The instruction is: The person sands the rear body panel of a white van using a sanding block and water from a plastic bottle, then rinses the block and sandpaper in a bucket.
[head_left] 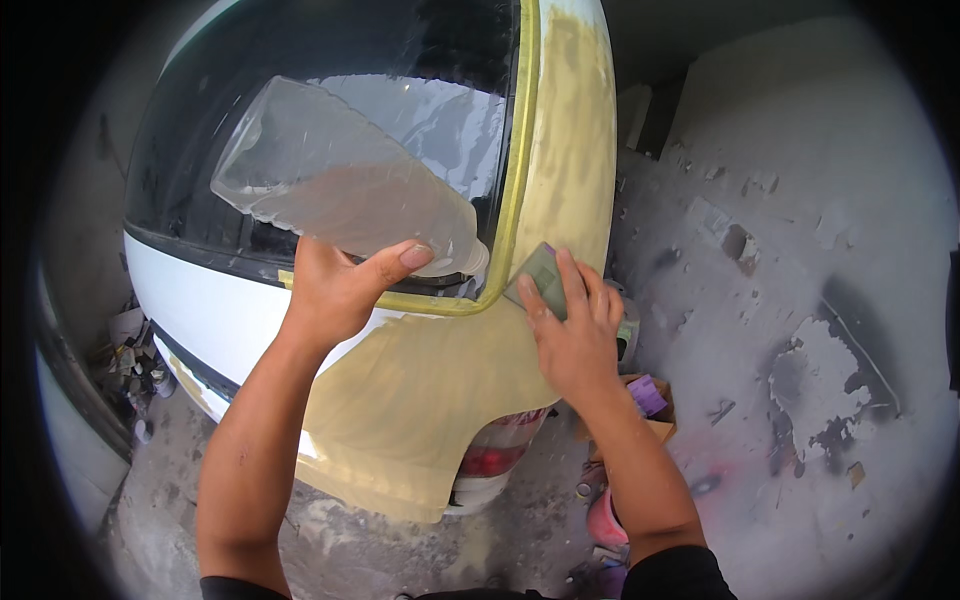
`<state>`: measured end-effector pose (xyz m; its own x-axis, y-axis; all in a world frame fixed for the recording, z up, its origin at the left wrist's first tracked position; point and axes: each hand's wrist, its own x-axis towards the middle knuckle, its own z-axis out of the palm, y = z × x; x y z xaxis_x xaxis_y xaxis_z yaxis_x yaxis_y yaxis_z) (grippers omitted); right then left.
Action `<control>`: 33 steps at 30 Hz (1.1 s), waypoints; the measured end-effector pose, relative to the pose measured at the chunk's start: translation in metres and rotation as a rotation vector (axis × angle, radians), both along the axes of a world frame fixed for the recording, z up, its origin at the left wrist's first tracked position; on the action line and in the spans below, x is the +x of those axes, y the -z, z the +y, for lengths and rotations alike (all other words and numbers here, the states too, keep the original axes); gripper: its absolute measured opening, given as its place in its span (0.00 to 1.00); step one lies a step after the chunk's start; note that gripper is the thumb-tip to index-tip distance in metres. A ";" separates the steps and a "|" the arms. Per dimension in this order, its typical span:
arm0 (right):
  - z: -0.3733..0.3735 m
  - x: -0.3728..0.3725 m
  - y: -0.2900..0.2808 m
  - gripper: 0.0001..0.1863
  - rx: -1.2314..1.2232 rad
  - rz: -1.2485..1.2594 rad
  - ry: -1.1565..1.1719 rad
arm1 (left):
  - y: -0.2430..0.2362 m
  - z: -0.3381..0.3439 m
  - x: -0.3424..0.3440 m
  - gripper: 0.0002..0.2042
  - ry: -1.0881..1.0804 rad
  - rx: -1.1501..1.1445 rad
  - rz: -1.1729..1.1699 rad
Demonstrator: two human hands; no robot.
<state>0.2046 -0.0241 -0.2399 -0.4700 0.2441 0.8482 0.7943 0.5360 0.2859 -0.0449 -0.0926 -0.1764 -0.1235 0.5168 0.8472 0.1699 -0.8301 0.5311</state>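
My left hand (335, 295) is wrapped round a clear, cloudy plastic bottle (340, 180). The bottle lies tilted in front of the car's rear window (440, 45), its uncapped-looking neck pointing right and down. My right hand (580, 340) presses a grey-green sanding pad (541, 279) against the car body just beside the window's lower corner. Yellowish filler coats the body panel (430, 370) and the pillar (570, 120). Yellow masking tape (523, 130) follows the window edge. Whether water leaves the bottle cannot be made out.
Below the panel is a red and white tail light (497, 450). A cardboard box (660, 428) with a purple item and a pink container (605, 522) stand on the floor at right, by a stained, peeling grey wall (820, 250). Debris (125, 345) lies at far left.
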 end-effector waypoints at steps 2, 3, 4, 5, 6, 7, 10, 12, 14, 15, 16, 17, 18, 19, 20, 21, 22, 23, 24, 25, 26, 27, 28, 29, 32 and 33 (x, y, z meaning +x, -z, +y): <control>-0.014 -0.006 0.039 0.22 0.031 -0.074 0.002 | 0.001 0.000 0.000 0.23 0.003 -0.015 0.005; -0.019 -0.006 0.049 0.22 0.046 -0.111 0.006 | 0.001 0.002 0.001 0.23 -0.006 -0.001 0.008; -0.016 -0.007 0.044 0.22 0.053 -0.105 -0.036 | 0.001 0.002 0.000 0.23 -0.028 0.009 0.021; -0.014 -0.005 0.038 0.21 0.041 -0.126 -0.044 | 0.000 0.002 -0.001 0.23 -0.049 0.020 0.034; -0.014 -0.002 0.031 0.20 0.029 -0.147 -0.051 | 0.000 0.001 -0.002 0.23 -0.031 0.006 0.029; -0.014 0.000 0.028 0.20 0.015 -0.172 -0.056 | 0.001 0.000 -0.003 0.23 -0.011 -0.010 0.021; -0.018 -0.004 0.034 0.20 -0.010 -0.104 -0.057 | 0.006 -0.003 -0.004 0.23 -0.027 -0.035 0.027; -0.016 -0.004 0.033 0.20 -0.027 -0.042 -0.021 | 0.008 -0.004 -0.007 0.23 -0.045 -0.036 0.032; -0.011 0.003 0.025 0.20 -0.036 0.020 0.012 | 0.011 -0.004 -0.008 0.24 -0.038 -0.033 0.025; -0.007 0.005 0.011 0.20 -0.039 0.053 0.022 | 0.010 -0.004 -0.010 0.24 -0.034 -0.038 0.028; -0.006 0.008 0.003 0.20 -0.037 0.080 0.041 | 0.010 -0.005 -0.011 0.24 -0.020 -0.038 0.024; -0.007 0.004 0.010 0.20 -0.021 0.053 0.049 | 0.009 -0.004 -0.011 0.25 -0.005 -0.039 0.022; -0.010 -0.003 0.024 0.19 -0.006 0.026 0.057 | 0.008 -0.004 -0.011 0.25 -0.006 -0.044 0.026; -0.013 -0.008 0.035 0.19 0.009 -0.004 0.070 | 0.008 -0.002 -0.011 0.25 -0.003 -0.049 0.029; -0.015 -0.011 0.039 0.20 0.014 -0.015 0.048 | 0.008 -0.001 -0.011 0.25 0.001 -0.054 0.031; -0.017 -0.013 0.042 0.20 0.020 -0.027 0.027 | 0.009 0.000 -0.009 0.24 0.008 -0.042 0.021; -0.018 -0.015 0.045 0.21 0.023 -0.031 -0.006 | 0.009 -0.001 -0.006 0.24 0.003 -0.032 0.020; -0.016 -0.013 0.035 0.21 0.003 -0.013 0.012 | 0.009 -0.002 -0.006 0.23 -0.006 -0.025 0.020; -0.013 -0.007 0.014 0.21 -0.019 0.003 0.030 | 0.010 -0.003 -0.008 0.23 -0.013 -0.027 0.051; -0.011 -0.003 0.000 0.22 -0.036 0.011 0.061 | 0.010 -0.004 -0.009 0.23 -0.008 -0.025 0.074; -0.008 -0.003 0.001 0.21 0.015 0.013 0.070 | 0.010 -0.004 -0.010 0.23 -0.003 -0.022 0.096; -0.009 -0.009 0.013 0.22 -0.004 0.055 0.068 | 0.011 -0.004 -0.010 0.22 0.005 -0.057 0.088; -0.013 -0.018 0.032 0.22 -0.019 0.092 0.071 | 0.013 -0.004 -0.009 0.22 0.018 -0.088 0.075; -0.016 -0.023 0.043 0.22 -0.037 0.133 0.067 | 0.015 -0.003 -0.008 0.21 0.024 -0.123 0.066; -0.020 -0.018 0.033 0.23 0.003 -0.010 0.008 | 0.013 -0.004 -0.008 0.19 0.054 -0.054 0.046; -0.015 -0.014 0.020 0.21 0.010 0.008 0.038 | 0.011 -0.005 -0.010 0.19 0.051 -0.038 0.038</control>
<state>0.1907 -0.0396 -0.2597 -0.4536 0.2530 0.8545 0.8165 0.5024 0.2846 -0.0544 -0.0981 -0.1877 -0.0645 0.5533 0.8305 0.1480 -0.8177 0.5562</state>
